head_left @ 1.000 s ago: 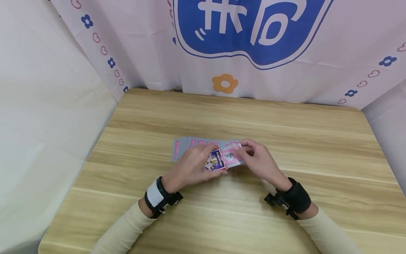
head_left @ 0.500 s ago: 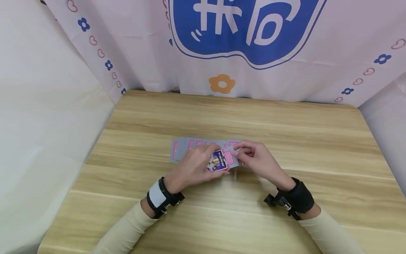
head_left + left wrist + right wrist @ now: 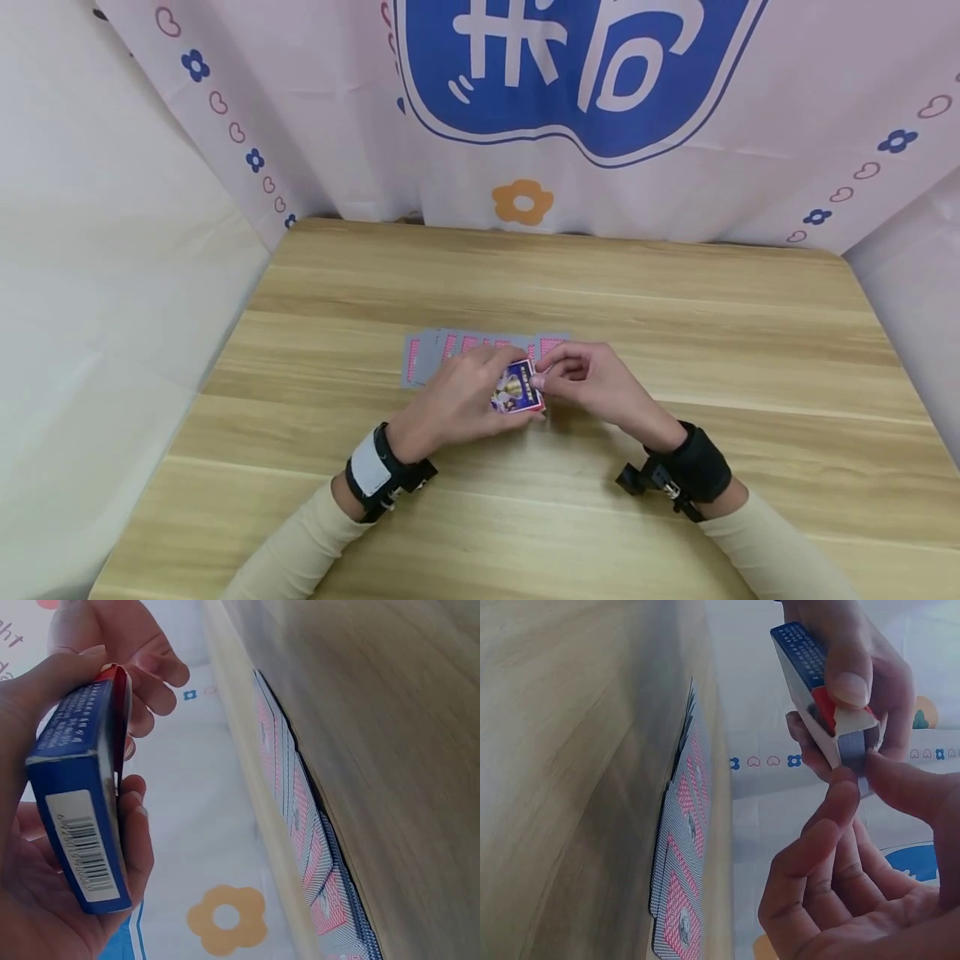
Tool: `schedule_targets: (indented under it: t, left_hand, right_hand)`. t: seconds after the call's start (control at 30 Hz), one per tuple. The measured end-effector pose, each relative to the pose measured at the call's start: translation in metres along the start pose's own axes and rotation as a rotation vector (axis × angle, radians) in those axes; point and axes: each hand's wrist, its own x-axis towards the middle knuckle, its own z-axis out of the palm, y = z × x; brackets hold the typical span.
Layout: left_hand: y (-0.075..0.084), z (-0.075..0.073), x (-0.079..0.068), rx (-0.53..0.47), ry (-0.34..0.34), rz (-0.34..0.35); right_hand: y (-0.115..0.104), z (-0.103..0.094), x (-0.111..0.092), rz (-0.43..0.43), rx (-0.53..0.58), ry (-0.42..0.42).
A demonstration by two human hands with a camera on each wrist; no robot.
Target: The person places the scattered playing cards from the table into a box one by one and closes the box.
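Note:
My left hand [image 3: 468,396] grips a small blue card box [image 3: 517,387] with a trophy picture, holding it above the table. A barcode shows on its closed end in the left wrist view. Its open end, with red near the edge, faces my right hand [image 3: 596,383]. Between the right thumb and index finger, a grey-edged playing card [image 3: 853,750] is pinched, mostly inside the box mouth. How many cards are there cannot be told. Behind the hands, several spread playing cards [image 3: 430,350] lie overlapping in a row, backs up with red patterns, partly hidden by the left hand.
The wooden table [image 3: 660,308] reaches back to a white curtain [image 3: 352,167] with a blue emblem and flower prints. Another pale curtain [image 3: 127,250] hangs along the left side. Both wrists wear black straps with small cameras.
The playing card in my right hand has slid left into the box until little of it shows. My right hand has followed it to the box mouth. The left hand stays nearly still.

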Motion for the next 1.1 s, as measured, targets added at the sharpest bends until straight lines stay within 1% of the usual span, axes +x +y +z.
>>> schedule_targets:
  t: [0.23,0.37,0.5,0.6,0.67,0.7,0.8,0.87,0.97,1.1]
  left_hand:
    - [0.001,-0.001,-0.002,-0.015,0.009,0.028]
    - [0.0,0.0,-0.001,-0.006,0.006,0.04]
    - [-0.002,0.001,0.0,-0.013,0.018,0.045]
    - [-0.003,0.001,0.003,-0.028,0.035,0.053]
    - [-0.004,0.0,0.002,-0.027,0.038,0.053]
    - [-0.004,-0.001,0.002,-0.025,0.037,0.052]
    - [-0.006,-0.002,-0.001,-0.01,0.021,0.033]
    - [-0.007,-0.003,-0.003,-0.004,0.014,0.016]
    - [-0.009,-0.004,-0.005,0.008,0.015,0.008]
    - [-0.009,-0.005,-0.007,0.017,0.021,0.015]
  right_hand:
    - [0.003,-0.001,0.0,0.02,-0.009,-0.038]
    - [0.005,-0.001,0.0,0.018,-0.021,-0.038]
    - [0.007,-0.005,0.001,-0.023,-0.055,-0.047]
    - [0.007,-0.014,0.002,-0.074,-0.099,-0.028]
    - [0.008,-0.021,0.006,-0.119,-0.165,0.007]
    - [0.008,-0.025,0.008,-0.142,-0.217,0.03]
    - [0.011,-0.035,0.017,-0.21,-0.415,0.087]
    - [0.013,-0.04,0.024,-0.241,-0.545,0.097]
    - [0.019,-0.044,0.034,-0.239,-0.675,0.068]
    - [0.027,-0.045,0.043,-0.177,-0.769,0.005]
